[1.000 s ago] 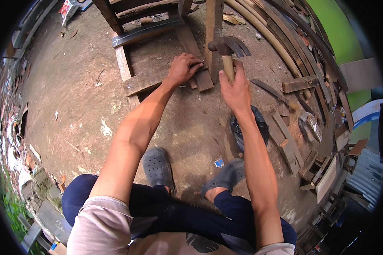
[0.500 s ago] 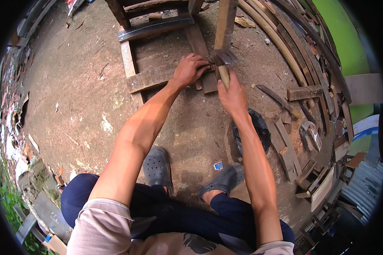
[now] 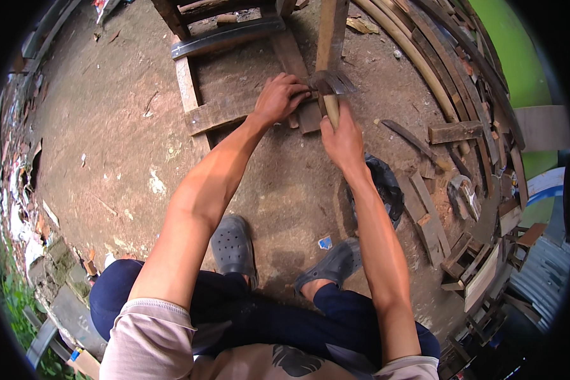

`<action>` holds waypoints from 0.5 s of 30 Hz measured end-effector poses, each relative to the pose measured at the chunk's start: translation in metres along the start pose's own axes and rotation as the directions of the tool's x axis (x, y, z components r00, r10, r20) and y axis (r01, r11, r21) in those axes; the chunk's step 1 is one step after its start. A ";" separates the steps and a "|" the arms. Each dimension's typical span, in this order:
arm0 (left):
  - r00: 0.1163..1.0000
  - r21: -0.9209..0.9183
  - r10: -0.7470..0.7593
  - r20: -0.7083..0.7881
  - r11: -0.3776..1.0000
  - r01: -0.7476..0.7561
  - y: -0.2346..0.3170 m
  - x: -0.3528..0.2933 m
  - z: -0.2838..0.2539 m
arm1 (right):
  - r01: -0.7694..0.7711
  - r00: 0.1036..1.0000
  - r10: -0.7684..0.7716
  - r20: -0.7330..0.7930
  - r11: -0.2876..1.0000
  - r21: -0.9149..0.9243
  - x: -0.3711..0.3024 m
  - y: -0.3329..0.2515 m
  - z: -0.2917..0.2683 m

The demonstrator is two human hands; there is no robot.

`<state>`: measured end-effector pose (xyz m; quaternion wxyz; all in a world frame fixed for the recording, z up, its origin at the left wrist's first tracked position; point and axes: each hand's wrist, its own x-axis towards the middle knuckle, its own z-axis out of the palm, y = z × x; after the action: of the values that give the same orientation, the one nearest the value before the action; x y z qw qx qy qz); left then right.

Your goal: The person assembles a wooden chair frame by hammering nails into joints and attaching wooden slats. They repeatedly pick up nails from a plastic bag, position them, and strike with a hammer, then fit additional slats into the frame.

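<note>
My right hand [image 3: 343, 140] is wrapped round the wooden handle of a claw hammer [image 3: 331, 109]. The hammer's dark metal head, claw to the right, is over the right end of a wooden plank [image 3: 218, 114]. Just left of it, my left hand [image 3: 281, 99] rests by that plank end with its fingertips pinched together; what they hold, if anything, is too small to make out. The plank lies across two long rails of a wooden frame [image 3: 291, 56] on the ground. Farther up the frame is a black-faced crosspiece [image 3: 229, 37].
An upright wooden post [image 3: 329, 35] stands just beyond the hammer. Right of my right hand lie a curved machete-like blade [image 3: 408, 136], a short wood block [image 3: 455, 132] and a black plastic bag [image 3: 386, 190]. Long poles and boards [image 3: 418, 69] line the right side.
The view has shifted slightly. Both hands keep nearly the same places, the left pinched at the plank end and the right on the hammer.
</note>
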<state>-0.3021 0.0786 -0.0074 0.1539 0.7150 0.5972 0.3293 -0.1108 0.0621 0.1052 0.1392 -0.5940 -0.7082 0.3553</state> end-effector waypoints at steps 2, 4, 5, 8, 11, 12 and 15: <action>0.999 0.013 -0.021 0.029 1.000 0.021 0.002 0.000 0.000 | -0.031 0.998 0.033 0.057 0.999 -0.033 0.003 0.002 -0.003; 0.999 -0.007 -0.014 0.037 1.000 0.015 -0.001 0.000 -0.004 | -0.019 1.000 0.019 -0.007 1.000 -0.015 0.000 -0.001 0.001; 0.999 -0.016 -0.011 0.041 1.000 0.012 -0.002 0.000 -0.005 | -0.013 0.999 0.012 -0.039 1.000 -0.006 -0.001 -0.002 0.003; 0.999 -0.117 0.007 -0.046 0.993 -0.012 -0.002 0.001 -0.008 | 0.013 1.000 -0.011 0.018 0.997 -0.070 0.004 0.008 0.001; 0.975 0.055 -0.198 -0.100 0.977 0.204 -0.013 -0.003 -0.029 | 0.084 0.994 -0.085 -0.069 0.996 -0.015 0.007 0.007 -0.005; 0.961 0.148 -0.272 -0.051 0.950 0.276 -0.014 -0.006 -0.039 | 0.113 0.988 -0.111 -0.103 0.993 0.016 0.006 0.001 -0.009; 0.878 0.394 -0.471 0.085 0.825 0.405 -0.018 -0.018 -0.069 | 0.169 0.972 -0.152 -0.179 0.982 0.085 0.005 -0.028 -0.022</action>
<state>-0.3620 0.0535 0.0272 0.1429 0.6006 0.7799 0.1028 -0.1194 0.0734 0.1382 0.2576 -0.5554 -0.7208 0.3250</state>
